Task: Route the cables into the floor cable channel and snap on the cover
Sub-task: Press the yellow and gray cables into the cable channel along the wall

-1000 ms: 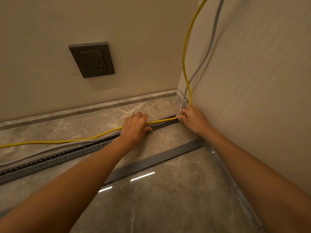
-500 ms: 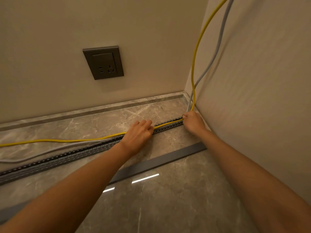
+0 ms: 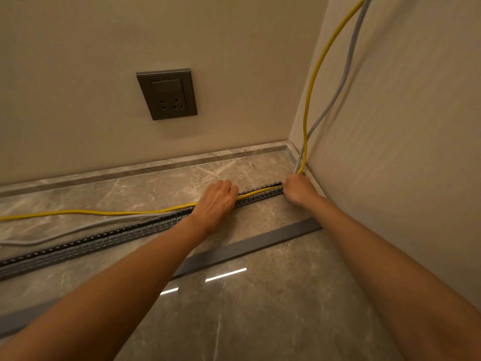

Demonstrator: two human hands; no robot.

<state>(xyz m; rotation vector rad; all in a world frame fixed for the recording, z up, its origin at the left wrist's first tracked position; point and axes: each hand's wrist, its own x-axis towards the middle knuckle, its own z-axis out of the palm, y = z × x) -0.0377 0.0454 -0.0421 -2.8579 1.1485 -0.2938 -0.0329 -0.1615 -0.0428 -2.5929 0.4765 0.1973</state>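
Note:
A grey slotted cable channel [image 3: 104, 239] lies open on the marble floor, running from the left edge to the right wall. A yellow cable [image 3: 311, 87] and a grey cable [image 3: 346, 71] drop down the right wall into the corner. Between my hands the yellow cable sits in the channel; left of them it lies on the floor behind it, as does the grey cable. My left hand [image 3: 216, 201] presses down on the yellow cable over the channel. At the channel's right end my right hand [image 3: 299, 190] holds the yellow cable down. The flat grey cover strip [image 3: 250, 247] lies loose on the floor in front.
A dark wall socket [image 3: 167, 94] sits on the back wall above the stone skirting [image 3: 156, 166]. The right wall stands close beside my right arm. Glossy marble floor [image 3: 260, 308] stretches toward me.
Both hands stay on the yellow cable at the channel's right end. The view has shifted, so the socket and the corner appear further right.

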